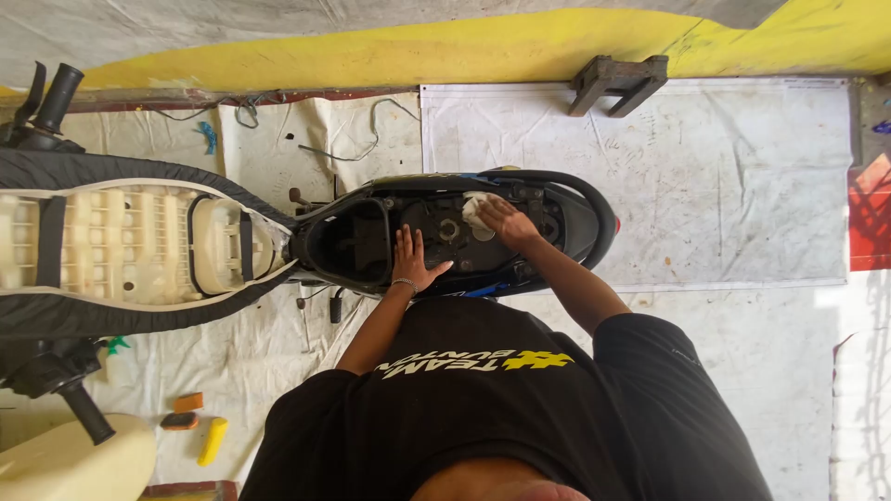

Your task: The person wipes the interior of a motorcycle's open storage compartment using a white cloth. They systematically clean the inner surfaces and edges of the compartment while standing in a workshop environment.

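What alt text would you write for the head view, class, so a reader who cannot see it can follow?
Seen from above, a person's right hand presses a white crumpled cloth into the open black under-seat compartment of a scooter, while the left hand rests flat on its edge. The raised black seat with its cream plastic underside lies open to the left.

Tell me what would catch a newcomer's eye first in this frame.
At centre, the open black scooter body, where the right hand presses a white cloth into the compartment while the left hand rests flat beside it. To the left, the flipped-up seat shows its cream ribbed underside.
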